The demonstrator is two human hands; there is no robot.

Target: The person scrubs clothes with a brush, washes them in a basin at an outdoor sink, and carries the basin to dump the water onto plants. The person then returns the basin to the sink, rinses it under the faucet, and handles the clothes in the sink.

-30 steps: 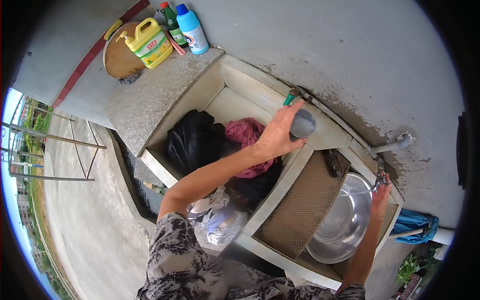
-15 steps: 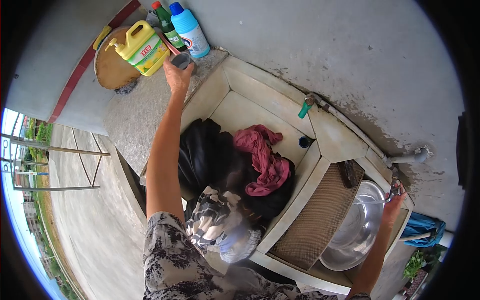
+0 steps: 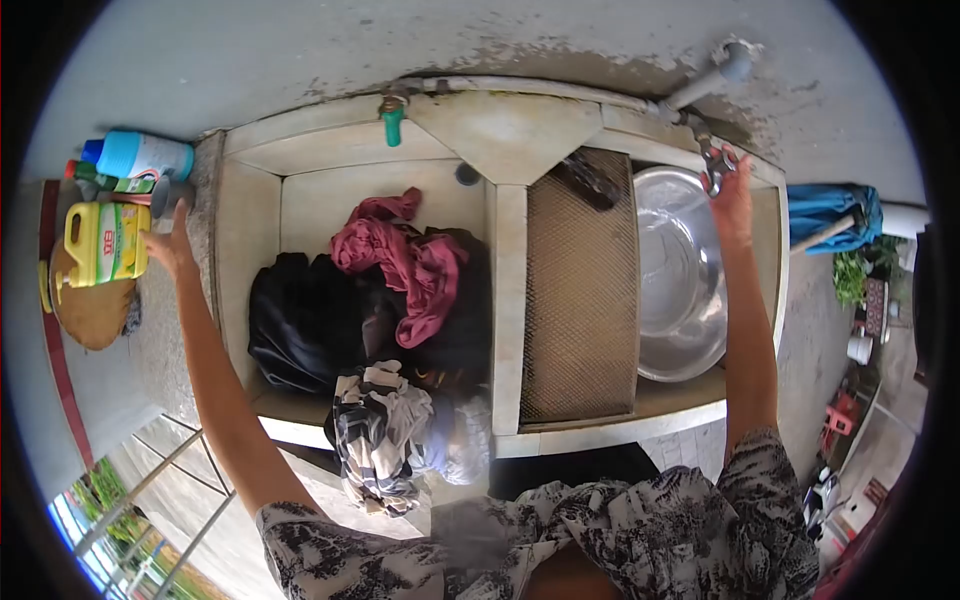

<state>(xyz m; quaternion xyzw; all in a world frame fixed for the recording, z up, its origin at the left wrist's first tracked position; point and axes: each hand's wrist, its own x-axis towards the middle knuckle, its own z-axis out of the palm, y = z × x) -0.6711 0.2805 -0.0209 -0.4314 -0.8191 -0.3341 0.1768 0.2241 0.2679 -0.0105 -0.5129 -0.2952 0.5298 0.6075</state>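
My left hand [image 3: 173, 247] reaches to the ledge at far left, thumb and fingers apart. Its fingertips are close to a dark grey cup [image 3: 172, 196], and its thumb is beside a yellow pump jug [image 3: 105, 243]. I cannot tell whether the fingertips touch the cup. At the right, my right hand [image 3: 733, 190] grips a metal tap [image 3: 716, 168] above a shiny metal basin [image 3: 682, 345], which has water in it. A maroon cloth [image 3: 432, 290] lies over dark clothes [image 3: 300, 320] in the left sink compartment. A checked garment [image 3: 375, 430] hangs at its front edge.
A blue bottle [image 3: 150, 157] and a green bottle [image 3: 125, 184] are beside the jug. A green-handled tap [image 3: 392, 125] juts over the left compartment. A ridged washboard [image 3: 580, 300] with a dark brush [image 3: 592, 180] separates the sink [image 3: 509, 300] halves. Blue cloth [image 3: 835, 215] hangs at right.
The view has turned to the right. My left hand has loosened from the grey cup, which stands on the ledge. The water stream seen earlier at the right tap no longer shows.
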